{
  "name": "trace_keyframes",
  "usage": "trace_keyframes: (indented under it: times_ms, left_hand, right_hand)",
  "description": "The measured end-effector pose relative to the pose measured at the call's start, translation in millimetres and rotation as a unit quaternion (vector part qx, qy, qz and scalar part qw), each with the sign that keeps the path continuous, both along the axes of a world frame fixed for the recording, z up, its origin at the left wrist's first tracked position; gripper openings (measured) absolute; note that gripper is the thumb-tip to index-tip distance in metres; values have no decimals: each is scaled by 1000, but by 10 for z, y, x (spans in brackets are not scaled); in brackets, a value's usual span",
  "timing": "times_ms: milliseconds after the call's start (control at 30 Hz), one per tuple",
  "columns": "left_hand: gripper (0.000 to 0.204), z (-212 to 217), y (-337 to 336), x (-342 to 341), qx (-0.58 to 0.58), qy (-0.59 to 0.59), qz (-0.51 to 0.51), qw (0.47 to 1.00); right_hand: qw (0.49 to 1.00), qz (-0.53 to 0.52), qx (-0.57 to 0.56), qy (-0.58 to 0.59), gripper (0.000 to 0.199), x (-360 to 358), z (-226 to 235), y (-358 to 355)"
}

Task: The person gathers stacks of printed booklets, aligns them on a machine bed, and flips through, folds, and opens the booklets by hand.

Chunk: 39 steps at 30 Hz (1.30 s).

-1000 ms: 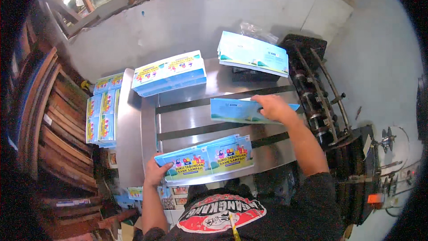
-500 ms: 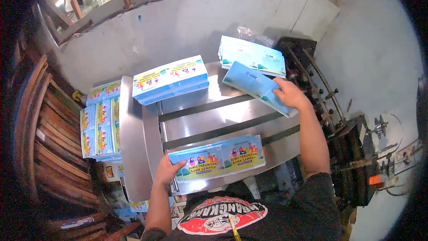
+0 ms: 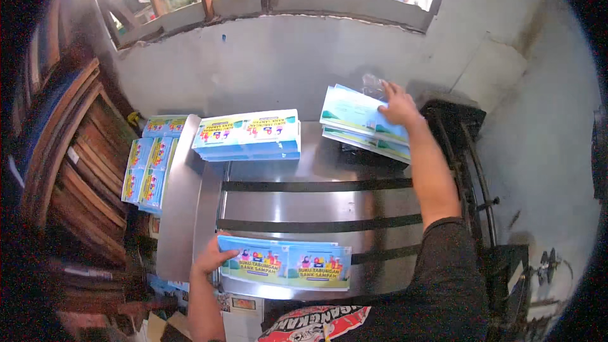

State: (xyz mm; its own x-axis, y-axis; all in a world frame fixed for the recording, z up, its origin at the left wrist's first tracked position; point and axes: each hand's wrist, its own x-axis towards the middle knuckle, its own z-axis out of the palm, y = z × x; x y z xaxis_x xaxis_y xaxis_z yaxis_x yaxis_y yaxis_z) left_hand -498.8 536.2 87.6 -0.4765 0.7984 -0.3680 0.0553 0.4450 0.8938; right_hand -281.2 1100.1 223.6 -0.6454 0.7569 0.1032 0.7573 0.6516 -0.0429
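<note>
Left hand (image 3: 211,256) pinches printed strips (image 3: 286,268) at left end; right hand (image 3: 401,107) grips blue sheets (image 3: 351,107).

The left forearm (image 3: 206,307) enters from the lower edge, nearly upright; the left hand (image 3: 212,255) closes, thumb uppermost and pointing right. The right forearm (image 3: 436,180) reaches farther forward, slanting left; the right hand (image 3: 400,107) is back uppermost, thumb leftward, fingers forward.

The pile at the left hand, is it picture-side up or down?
Picture-side up: the pile shows its colourful cartoon figures on top.
</note>
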Motion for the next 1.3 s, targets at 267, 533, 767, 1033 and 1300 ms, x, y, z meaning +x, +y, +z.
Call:
trace_keyframes:
  times_ms: [267, 533, 767, 1033, 1300]
  left_hand:
    - [48, 75, 202, 333, -36, 21, 19, 999]
    - [42, 354, -17, 683, -12, -16, 8, 1000]
    - [33, -161, -317, 394, 32, -2, 76, 997]
    - [45, 1, -455, 494, 137, -12, 45, 989]
    - [88, -218, -549, 821, 289, -62, 53, 954]
  right_hand:
    - [998, 6, 19, 66, 64, 61, -772, 200]
    - [977, 8, 26, 213, 90, 672, -469, -344]
    - [793, 142, -465, 366, 100, 1647, -1160, -1995]
    - [658, -153, -535, 507, 75, 1603, -1681, -4116]
    - [719, 47, -443, 533, 89, 1555, -1708, -4457]
